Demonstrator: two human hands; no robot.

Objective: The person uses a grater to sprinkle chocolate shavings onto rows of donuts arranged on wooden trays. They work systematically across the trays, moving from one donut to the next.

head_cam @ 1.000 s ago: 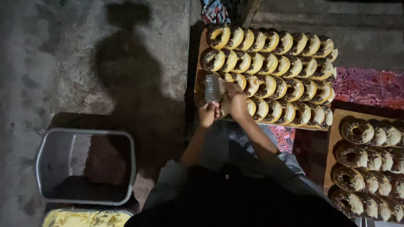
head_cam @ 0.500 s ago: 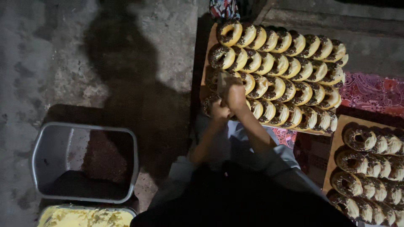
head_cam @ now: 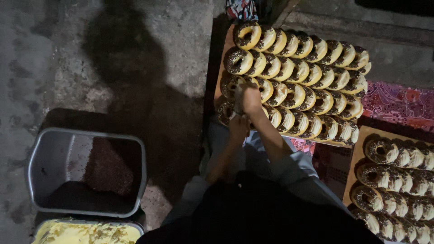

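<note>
Sprinkle-topped doughnuts (head_cam: 298, 86) overlapping in rows on wooden board (head_cam: 218, 86).

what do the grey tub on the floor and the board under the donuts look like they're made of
Grey tub: probably plastic, going by its smooth matte walls and rounded, rolled rim. Board: likely wood or plywood, with a flat, thin, bare brown edge; most of it is hidden under the donuts.

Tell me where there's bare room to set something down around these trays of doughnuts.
The bare grey concrete floor, left of the upper wooden board of sprinkled ring doughnuts and above the grey plastic tub of brown sprinkles, is free. Both boards, including the lower right board, are packed. The left hand and right hand crowd the upper board's near-left corner.
</note>
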